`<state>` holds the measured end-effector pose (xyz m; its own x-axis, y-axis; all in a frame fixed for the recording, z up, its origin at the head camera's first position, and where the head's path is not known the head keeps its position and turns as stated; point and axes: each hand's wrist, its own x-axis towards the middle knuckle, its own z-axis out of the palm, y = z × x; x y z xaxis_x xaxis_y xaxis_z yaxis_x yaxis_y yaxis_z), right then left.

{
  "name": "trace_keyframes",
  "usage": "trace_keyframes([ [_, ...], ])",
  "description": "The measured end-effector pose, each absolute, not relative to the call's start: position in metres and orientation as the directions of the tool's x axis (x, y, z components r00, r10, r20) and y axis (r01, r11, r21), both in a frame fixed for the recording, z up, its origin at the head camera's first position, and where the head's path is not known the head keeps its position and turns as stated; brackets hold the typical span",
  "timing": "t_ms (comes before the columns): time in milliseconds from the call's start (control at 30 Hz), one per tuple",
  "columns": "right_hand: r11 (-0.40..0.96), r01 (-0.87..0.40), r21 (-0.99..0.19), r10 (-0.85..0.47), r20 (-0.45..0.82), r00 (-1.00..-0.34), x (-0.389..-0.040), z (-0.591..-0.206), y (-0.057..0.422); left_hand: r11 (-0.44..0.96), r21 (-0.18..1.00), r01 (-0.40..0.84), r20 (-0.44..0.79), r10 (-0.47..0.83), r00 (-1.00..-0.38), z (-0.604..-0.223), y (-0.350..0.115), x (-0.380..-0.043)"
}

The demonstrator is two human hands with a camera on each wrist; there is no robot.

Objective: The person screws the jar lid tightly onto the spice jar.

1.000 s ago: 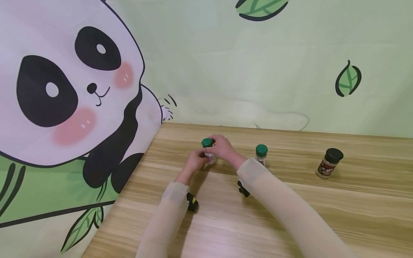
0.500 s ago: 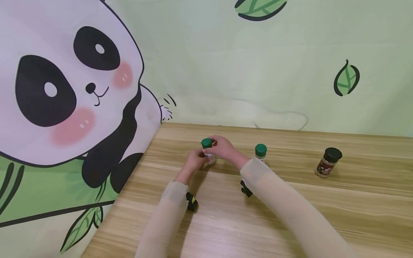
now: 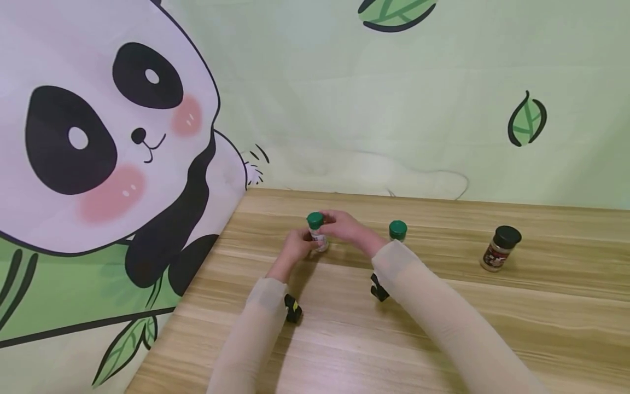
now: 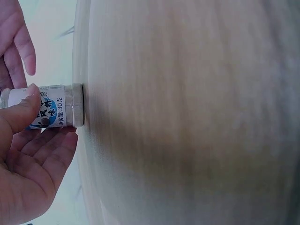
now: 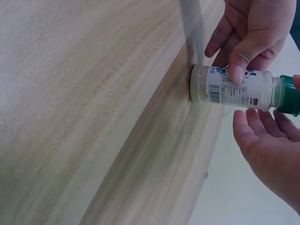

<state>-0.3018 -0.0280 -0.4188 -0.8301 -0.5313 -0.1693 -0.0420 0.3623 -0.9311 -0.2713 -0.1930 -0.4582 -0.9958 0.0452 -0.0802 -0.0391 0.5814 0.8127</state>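
Note:
A clear seasoning bottle (image 3: 321, 242) with a white label and a green cap (image 5: 288, 96) stands upright on the wooden table (image 3: 339, 339). My left hand (image 3: 297, 244) grips its body, the thumb (image 4: 26, 110) across the label and the fingers on the other side. At the top, my right hand (image 3: 344, 227) pinches the green cap between thumb and forefinger. Its other fingers (image 5: 248, 126) extend alongside the bottle's neck. The left wrist view cuts off the cap.
A second green-capped bottle (image 3: 397, 230) stands to the right, partly hidden behind the right sleeve (image 3: 418, 284). Farther right is a black-capped seasoning jar (image 3: 497, 251). A panda-print backdrop (image 3: 320, 109) rises along the table's back and left edges.
My right hand has turned slightly about the cap, its wrist and forearm shifting a little to the right and covering more of the second bottle. The left hand and its bottle stay put.

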Motion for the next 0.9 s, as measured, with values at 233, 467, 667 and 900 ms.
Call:
trace_keyframes([
  [233, 0.345, -0.034, -0.938, -0.541, -0.169, -0.824, -0.3008, -0.4206, -0.0279, 0.572, 0.818, -0.057, -0.099, 0.043, -0.994, -0.4567, -0.1909, -0.2710],
  [467, 0.334, -0.035, -0.942, -0.531, -0.157, -0.833, -0.3008, -0.4232, -0.0300, 0.571, 0.819, -0.054, -0.099, 0.048, -0.994, -0.4572, -0.1917, -0.2704],
  [667, 0.317, -0.041, -0.947, -0.529, -0.141, -0.837, -0.3010, -0.4244, -0.0309, 0.576, 0.815, -0.064, -0.102, 0.034, -0.994, -0.4593, -0.1918, -0.2717],
  [900, 0.308, -0.034, -0.951, -0.515, -0.137, -0.846, -0.2989, -0.4234, -0.0326, 0.568, 0.822, -0.038, -0.091, 0.065, -0.994, -0.4634, -0.1971, -0.2755],
])
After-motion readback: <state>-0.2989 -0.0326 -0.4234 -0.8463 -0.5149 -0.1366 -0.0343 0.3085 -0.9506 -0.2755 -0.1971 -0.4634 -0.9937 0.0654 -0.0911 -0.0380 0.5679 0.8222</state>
